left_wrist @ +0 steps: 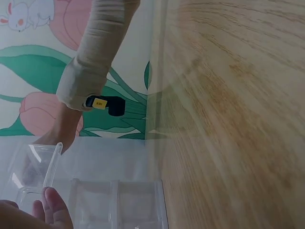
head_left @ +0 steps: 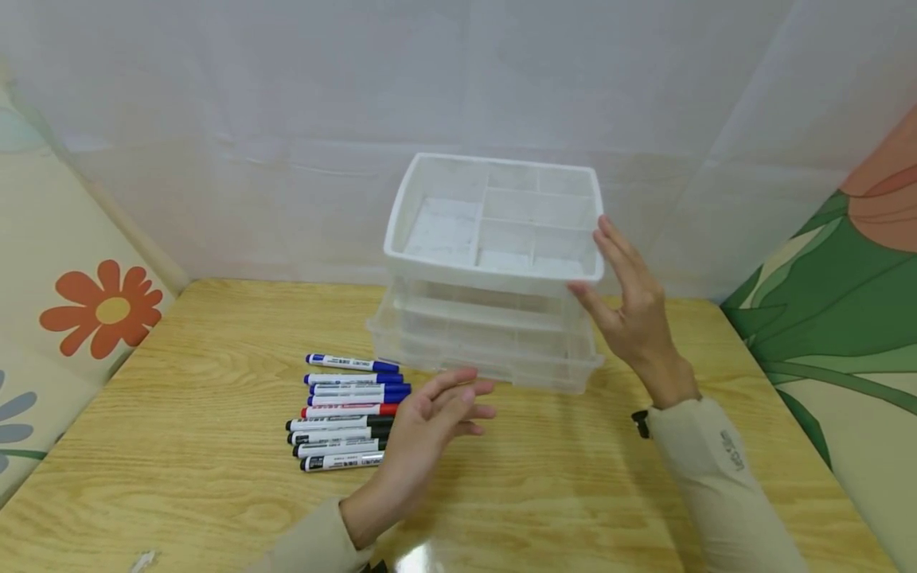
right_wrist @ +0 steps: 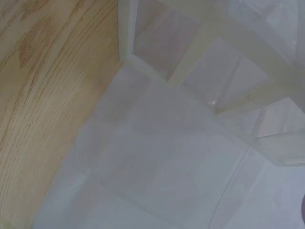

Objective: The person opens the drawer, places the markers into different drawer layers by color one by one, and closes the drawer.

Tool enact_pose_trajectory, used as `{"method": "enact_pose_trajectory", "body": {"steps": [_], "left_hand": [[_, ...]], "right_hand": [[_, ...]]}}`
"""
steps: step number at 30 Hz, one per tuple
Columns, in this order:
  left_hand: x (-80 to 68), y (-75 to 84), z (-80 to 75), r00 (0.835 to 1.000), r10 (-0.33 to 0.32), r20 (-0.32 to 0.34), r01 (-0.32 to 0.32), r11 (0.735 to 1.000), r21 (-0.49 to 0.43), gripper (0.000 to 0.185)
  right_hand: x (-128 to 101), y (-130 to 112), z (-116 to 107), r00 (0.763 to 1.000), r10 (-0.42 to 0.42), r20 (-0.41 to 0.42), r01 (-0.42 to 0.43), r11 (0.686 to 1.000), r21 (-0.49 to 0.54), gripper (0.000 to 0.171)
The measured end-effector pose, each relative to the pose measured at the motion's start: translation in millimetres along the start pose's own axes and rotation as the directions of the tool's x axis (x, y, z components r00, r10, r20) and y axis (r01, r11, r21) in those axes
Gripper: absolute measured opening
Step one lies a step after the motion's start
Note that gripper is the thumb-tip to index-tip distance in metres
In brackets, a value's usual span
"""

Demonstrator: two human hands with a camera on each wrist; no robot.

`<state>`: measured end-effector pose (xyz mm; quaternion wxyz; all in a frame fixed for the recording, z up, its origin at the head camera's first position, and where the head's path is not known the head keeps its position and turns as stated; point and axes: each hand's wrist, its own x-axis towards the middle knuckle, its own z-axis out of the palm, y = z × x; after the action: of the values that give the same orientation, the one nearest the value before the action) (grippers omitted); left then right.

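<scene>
Against the right side of the compartment tray, the right grip touches with spread fingers, while the left grip, loosely extended and empty, hovers before the tray, which tops a clear box on the wood-grain counter, with markers front-left, white sheeting behind and flowered panels flanking.

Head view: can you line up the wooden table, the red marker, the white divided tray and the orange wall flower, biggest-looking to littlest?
1. Wooden table
2. White divided tray
3. Orange wall flower
4. Red marker, though the left hand may hide its end
</scene>
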<state>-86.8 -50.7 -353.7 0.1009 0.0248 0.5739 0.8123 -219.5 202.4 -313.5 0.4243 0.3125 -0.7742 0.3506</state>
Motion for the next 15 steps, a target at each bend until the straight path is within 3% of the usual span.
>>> {"method": "enact_pose_trajectory", "body": {"steps": [7,15], "left_hand": [[-0.9,1.6,-14.0,0.999,0.025,0.030,-0.027,0.995,0.098,0.040],[-3.0,9.6,-28.3,0.994,0.065,0.083,-0.082,0.971,0.226,0.037]], "right_hand": [[0,1,0,1.000,0.008,0.008,-0.009,1.000,0.003,0.076],[1,2,-1,1.000,-0.002,0.008,0.002,1.000,-0.006,0.076]]}}
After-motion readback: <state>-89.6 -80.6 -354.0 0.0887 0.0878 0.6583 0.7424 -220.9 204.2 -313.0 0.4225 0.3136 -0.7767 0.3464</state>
